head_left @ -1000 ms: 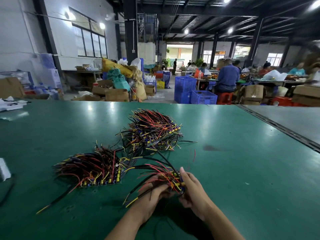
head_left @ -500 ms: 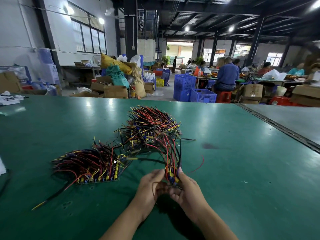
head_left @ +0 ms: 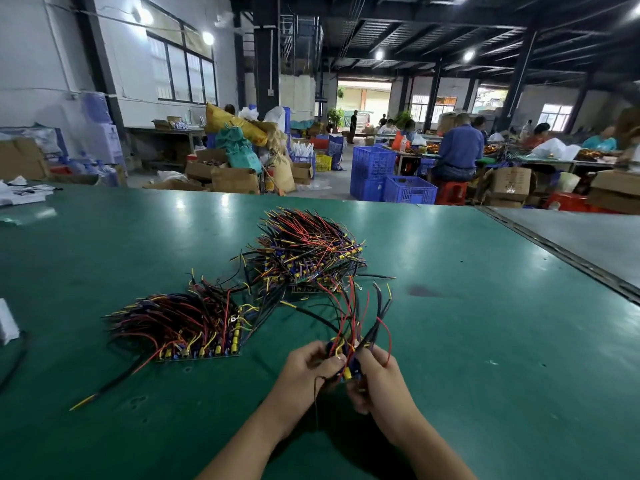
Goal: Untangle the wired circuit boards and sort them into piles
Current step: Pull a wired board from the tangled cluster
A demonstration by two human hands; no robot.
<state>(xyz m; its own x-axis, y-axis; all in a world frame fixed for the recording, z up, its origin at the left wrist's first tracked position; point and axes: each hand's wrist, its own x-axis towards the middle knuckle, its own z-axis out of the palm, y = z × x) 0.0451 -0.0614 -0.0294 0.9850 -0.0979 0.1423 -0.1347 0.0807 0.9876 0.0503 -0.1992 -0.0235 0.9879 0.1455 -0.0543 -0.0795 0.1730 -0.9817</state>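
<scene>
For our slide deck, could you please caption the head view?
Left hand and right hand grip a wired board over the green table, near pile and far pile beyond.

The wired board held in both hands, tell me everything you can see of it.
The wired board is small and mostly hidden in the grip of the left hand and right hand, over the green table. Blue and yellow parts show between the two hands. Thin red, black and yellow wires fan upward from it, some reaching toward the far pile.
</scene>
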